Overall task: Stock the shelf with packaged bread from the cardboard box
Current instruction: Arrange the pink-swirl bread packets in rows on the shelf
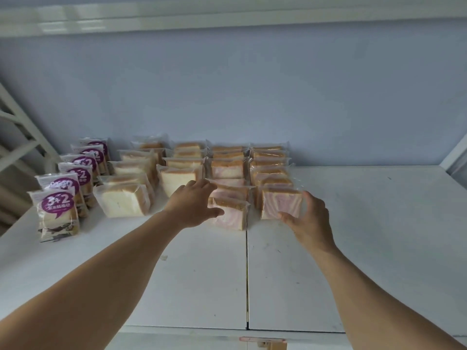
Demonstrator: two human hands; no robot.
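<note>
A white shelf (353, 236) against a pale blue back wall (252, 84) is seen, with bread packs lined up in rows running front to back. The right hand (312, 221) is curled around the front pink-swirl pack (280, 202) of the rightmost row, thumb at its lower front and fingers at its right side; the pack is stood upright, flat face forward. The left hand (194, 205) is spread loosely, fingers resting on the neighbouring pink pack (232, 215), which is tilted back. Purple-labelled packs (58, 210) are lined up at far left.
</note>
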